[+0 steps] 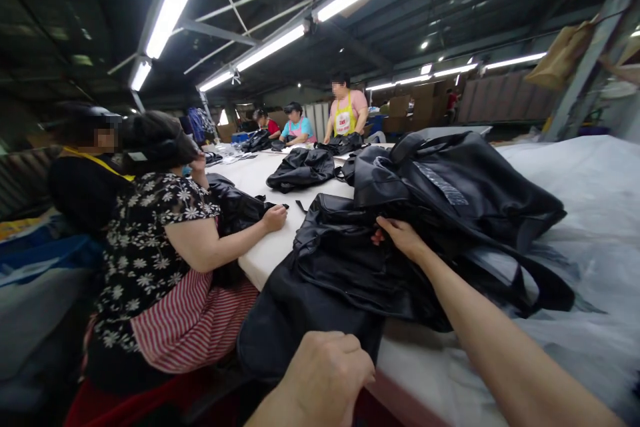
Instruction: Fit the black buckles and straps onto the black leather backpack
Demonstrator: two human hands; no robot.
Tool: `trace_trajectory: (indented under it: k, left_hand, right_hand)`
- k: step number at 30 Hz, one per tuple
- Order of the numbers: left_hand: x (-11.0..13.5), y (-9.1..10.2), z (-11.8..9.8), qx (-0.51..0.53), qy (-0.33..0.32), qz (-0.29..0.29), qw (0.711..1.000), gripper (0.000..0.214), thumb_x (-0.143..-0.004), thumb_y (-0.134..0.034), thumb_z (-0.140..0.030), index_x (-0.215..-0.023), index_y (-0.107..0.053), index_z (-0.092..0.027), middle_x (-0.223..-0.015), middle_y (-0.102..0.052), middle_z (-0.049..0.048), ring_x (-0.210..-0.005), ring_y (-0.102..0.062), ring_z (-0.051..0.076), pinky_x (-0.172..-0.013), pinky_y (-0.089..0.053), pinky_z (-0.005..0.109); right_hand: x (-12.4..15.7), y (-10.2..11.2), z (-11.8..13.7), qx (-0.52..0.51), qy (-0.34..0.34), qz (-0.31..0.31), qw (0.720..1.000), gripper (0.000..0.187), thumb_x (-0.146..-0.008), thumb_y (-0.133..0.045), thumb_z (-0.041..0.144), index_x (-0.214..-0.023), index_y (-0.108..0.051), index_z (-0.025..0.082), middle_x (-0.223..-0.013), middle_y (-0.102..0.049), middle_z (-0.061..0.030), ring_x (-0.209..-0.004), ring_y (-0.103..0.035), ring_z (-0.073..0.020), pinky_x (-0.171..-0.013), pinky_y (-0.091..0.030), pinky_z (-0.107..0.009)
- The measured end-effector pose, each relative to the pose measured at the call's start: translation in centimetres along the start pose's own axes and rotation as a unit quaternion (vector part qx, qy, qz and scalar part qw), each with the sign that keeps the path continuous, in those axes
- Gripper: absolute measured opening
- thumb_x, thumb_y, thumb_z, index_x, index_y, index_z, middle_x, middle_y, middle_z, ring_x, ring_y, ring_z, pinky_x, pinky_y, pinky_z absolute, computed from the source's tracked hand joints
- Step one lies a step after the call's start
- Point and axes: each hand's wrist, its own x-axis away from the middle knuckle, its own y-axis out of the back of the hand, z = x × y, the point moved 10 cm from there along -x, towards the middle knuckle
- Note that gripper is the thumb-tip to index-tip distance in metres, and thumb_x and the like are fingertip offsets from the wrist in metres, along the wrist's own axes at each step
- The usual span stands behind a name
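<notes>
A heap of black leather-like bags [430, 213] lies on a long white table [265, 253] in front of me. My right hand [397, 235] reaches into the heap, its fingers curled and gripping the edge of one black bag. My left hand [327, 373] is a closed fist at the near table edge, holding the lower hem of a black bag [305, 327] that hangs over the edge.
A person in a floral top and striped skirt [160, 260] sits at my left with a hand on the table. More black bags [301, 169] lie farther along. Several other workers [345, 113] are at the far end. White padding [595, 213] covers the right side.
</notes>
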Motion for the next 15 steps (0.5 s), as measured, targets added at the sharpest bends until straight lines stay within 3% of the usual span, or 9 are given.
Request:
trace_trajectory:
  k: [3,6,8,10,13,15]
  left_hand:
    - [-0.2,0.0,-0.5,0.017,0.026,0.047,0.998,0.01,-0.084,-0.067,-0.024,-0.091,-0.063,-0.018,-0.091,-0.071,0.0027,-0.081,-0.067,0.022,-0.063,-0.043,0.031]
    - [0.8,-0.2,0.9,0.011,0.108,0.058,0.992,0.03,-0.081,-0.073,-0.042,-0.094,-0.06,-0.018,-0.098,-0.069,0.0041,-0.088,-0.066,0.027,-0.066,-0.044,0.033]
    - [2.6,-1.3,2.0,-0.022,0.143,0.084,0.986,0.042,-0.069,-0.083,-0.038,-0.096,-0.059,-0.017,-0.099,-0.069,0.0054,-0.089,-0.065,0.029,-0.063,-0.043,0.033]
    - [4.7,-2.8,2.4,-0.063,0.135,0.095,0.984,0.041,-0.067,-0.085,-0.034,-0.095,-0.06,-0.016,-0.093,-0.069,0.0047,-0.081,-0.066,0.026,-0.056,-0.038,0.031]
    - [7.5,-3.8,2.0,-0.111,0.078,0.009,0.991,0.031,-0.079,-0.074,-0.044,-0.089,-0.059,-0.019,-0.079,-0.068,0.001,-0.066,-0.062,0.02,-0.052,-0.033,0.032]
    - [9.4,-4.1,2.6,-0.146,0.069,-0.045,0.986,0.027,-0.085,-0.066,-0.046,-0.085,-0.059,-0.02,-0.074,-0.066,0.0001,-0.062,-0.059,0.018,-0.051,-0.032,0.032]
  right_hand:
    - [0.2,-0.3,0.7,0.023,0.0,0.008,1.0,0.058,-0.064,-0.071,0.072,-0.076,-0.06,0.016,-0.062,-0.062,-0.0034,-0.063,-0.066,-0.0207,-0.057,-0.055,-0.03]
    - [0.4,-0.1,1.6,0.057,-0.002,0.009,0.998,0.05,-0.072,-0.068,0.064,-0.078,-0.06,0.016,-0.066,-0.064,-0.0053,-0.065,-0.068,-0.022,-0.057,-0.055,-0.031]
    - [0.7,0.1,2.2,0.089,0.003,0.003,0.996,0.045,-0.079,-0.062,0.059,-0.08,-0.06,0.015,-0.069,-0.065,-0.0063,-0.067,-0.068,-0.0222,-0.06,-0.054,-0.031]
    - [1.2,0.1,3.0,0.131,0.018,-0.004,0.991,0.04,-0.085,-0.055,0.055,-0.08,-0.061,0.015,-0.069,-0.066,-0.0067,-0.068,-0.068,-0.0215,-0.064,-0.053,-0.031]
    - [2.9,-1.1,4.9,0.205,0.054,-0.017,0.977,0.034,-0.087,-0.056,0.048,-0.077,-0.061,0.017,-0.068,-0.066,-0.006,-0.07,-0.067,-0.0223,-0.072,-0.049,-0.034]
    - [4.8,-2.6,7.0,0.277,0.095,-0.034,0.956,0.028,-0.085,-0.061,0.045,-0.085,-0.064,0.018,-0.076,-0.069,-0.0075,-0.079,-0.067,-0.0261,-0.076,-0.046,-0.036]
